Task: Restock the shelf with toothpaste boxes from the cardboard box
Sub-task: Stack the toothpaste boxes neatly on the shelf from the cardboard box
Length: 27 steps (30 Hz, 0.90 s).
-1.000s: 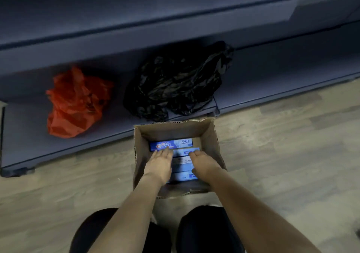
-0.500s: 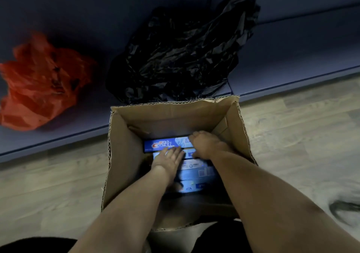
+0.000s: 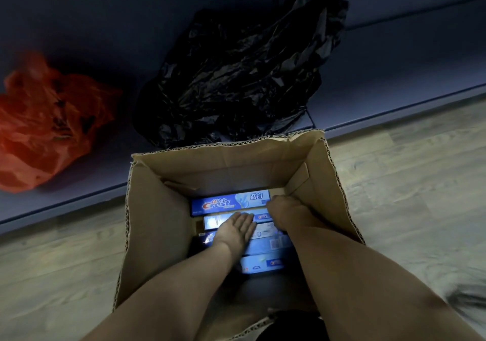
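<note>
Now | left hand [image 3: 236, 226] flat on toothpaste boxes [image 3: 230, 203] | right hand [image 3: 285, 213] curled at their end

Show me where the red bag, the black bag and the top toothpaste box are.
red bag [image 3: 47, 130]: head view, middle of its crumpled plastic.
black bag [image 3: 236, 77]: head view, its creased centre.
top toothpaste box [image 3: 226, 203]: head view, printed front face.

One crumpled black plastic bag [image 3: 236, 77] lies just beside a crumpled red plastic bag [image 3: 50, 122] to its left, apart. Wood-pattern floor [image 3: 407, 183] in the foreground.
</note>
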{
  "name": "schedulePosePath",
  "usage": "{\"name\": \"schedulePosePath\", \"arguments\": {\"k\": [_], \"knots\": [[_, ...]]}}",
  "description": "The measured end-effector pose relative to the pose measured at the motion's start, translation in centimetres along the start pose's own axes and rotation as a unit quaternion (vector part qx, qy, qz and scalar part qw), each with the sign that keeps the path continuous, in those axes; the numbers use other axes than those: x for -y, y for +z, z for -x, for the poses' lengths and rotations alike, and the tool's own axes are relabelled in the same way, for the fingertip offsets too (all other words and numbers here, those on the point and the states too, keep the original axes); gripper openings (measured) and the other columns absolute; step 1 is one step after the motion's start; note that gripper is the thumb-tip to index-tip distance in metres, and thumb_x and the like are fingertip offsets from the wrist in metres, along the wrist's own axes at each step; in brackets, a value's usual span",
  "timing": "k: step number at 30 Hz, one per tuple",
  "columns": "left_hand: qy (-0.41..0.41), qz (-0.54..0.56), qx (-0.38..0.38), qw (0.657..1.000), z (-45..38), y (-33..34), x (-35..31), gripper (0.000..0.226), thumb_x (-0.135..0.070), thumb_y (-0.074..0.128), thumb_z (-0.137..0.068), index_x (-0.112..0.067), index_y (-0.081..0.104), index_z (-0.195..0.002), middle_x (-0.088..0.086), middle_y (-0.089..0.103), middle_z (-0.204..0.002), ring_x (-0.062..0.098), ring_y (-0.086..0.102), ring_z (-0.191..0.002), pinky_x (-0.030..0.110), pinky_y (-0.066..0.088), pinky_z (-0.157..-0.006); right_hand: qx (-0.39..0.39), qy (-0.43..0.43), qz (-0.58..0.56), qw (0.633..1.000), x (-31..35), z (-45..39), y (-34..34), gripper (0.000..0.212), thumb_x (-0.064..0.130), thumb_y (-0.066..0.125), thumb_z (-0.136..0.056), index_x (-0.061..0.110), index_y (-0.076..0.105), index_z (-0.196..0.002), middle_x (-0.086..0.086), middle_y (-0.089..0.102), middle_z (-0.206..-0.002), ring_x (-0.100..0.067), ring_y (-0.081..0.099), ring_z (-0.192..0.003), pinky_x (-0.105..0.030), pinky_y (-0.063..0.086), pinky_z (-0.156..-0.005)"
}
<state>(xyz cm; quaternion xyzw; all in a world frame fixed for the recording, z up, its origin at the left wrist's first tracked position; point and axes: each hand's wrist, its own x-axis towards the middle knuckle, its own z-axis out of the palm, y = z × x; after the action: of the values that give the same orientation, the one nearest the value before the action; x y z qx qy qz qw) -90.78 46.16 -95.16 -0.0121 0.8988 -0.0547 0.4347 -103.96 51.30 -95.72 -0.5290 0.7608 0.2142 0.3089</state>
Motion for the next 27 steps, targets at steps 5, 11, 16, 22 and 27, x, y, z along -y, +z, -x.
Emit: {"name": "schedulePosePath", "arguments": {"k": [5, 11, 16, 22, 27], "knots": [[0.018, 0.019, 0.033, 0.999, -0.2, 0.7, -1.0, 0.097, -0.052, 0.047, -0.091, -0.002, -0.014, -0.148, 0.016, -0.015, -0.156, 0.029, -0.009, -0.146, 0.038, -0.006, -0.118, 0.005, 0.006, -0.031, 0.999, 0.3, -0.4, 0.8, 0.036, 0.005, 0.037, -0.098, 0.002, 0.048, -0.133, -0.018, 0.049, -0.136, -0.032, 0.048, -0.126, -0.036, 0.039, -0.102], [0.021, 0.014, 0.005, 1.000, -0.9, 1.2, -0.9, 0.066, -0.032, 0.025, -0.102, -0.002, -0.012, -0.148, 0.017, -0.017, -0.156, 0.030, -0.011, -0.146, 0.040, -0.005, -0.118, 0.001, 0.041, -0.078, 0.996, 0.2, -0.9, 0.7, 0.040, 0.005, 0.040, -0.098, 0.007, 0.040, -0.138, -0.016, 0.050, -0.135, -0.031, 0.050, -0.124, -0.037, 0.042, -0.099], [0.031, 0.007, 0.020, 0.999, -1.0, 1.9, -1.3, 0.075, -0.041, 0.029, -0.100, 0.000, -0.012, -0.148, 0.021, -0.021, -0.154, 0.033, -0.015, -0.144, 0.042, -0.005, -0.118, 0.025, 0.034, -0.060, 0.997, 0.0, -1.7, 0.6, 0.047, 0.009, 0.046, -0.095, 0.010, 0.033, -0.140, -0.016, 0.048, -0.136, -0.030, 0.049, -0.124, -0.035, 0.042, -0.097], [0.084, 0.113, 0.018, 0.990, -0.8, 1.2, -0.1, 0.082, -0.033, 0.049, -0.095, 0.000, -0.003, -0.149, 0.016, -0.021, -0.155, 0.028, -0.014, -0.145, 0.039, -0.004, -0.120, 0.035, 0.019, -0.043, 0.998, -0.1, -2.4, 0.0, 0.046, 0.010, 0.048, -0.095, 0.011, 0.034, -0.139, -0.016, 0.043, -0.139, -0.030, 0.046, -0.127, -0.036, 0.042, -0.099], [0.069, 0.160, 0.055, 0.983, -0.7, 1.0, 0.0, 0.084, -0.024, 0.056, -0.092, 0.001, 0.000, -0.149, 0.015, -0.025, -0.154, 0.027, -0.016, -0.145, 0.039, -0.002, -0.120, 0.062, 0.006, -0.040, 0.997, -0.1, -2.8, -0.2, 0.049, 0.010, 0.051, -0.093, 0.013, 0.034, -0.139, -0.015, 0.042, -0.140, -0.031, 0.044, -0.128, -0.039, 0.042, -0.103]]}}
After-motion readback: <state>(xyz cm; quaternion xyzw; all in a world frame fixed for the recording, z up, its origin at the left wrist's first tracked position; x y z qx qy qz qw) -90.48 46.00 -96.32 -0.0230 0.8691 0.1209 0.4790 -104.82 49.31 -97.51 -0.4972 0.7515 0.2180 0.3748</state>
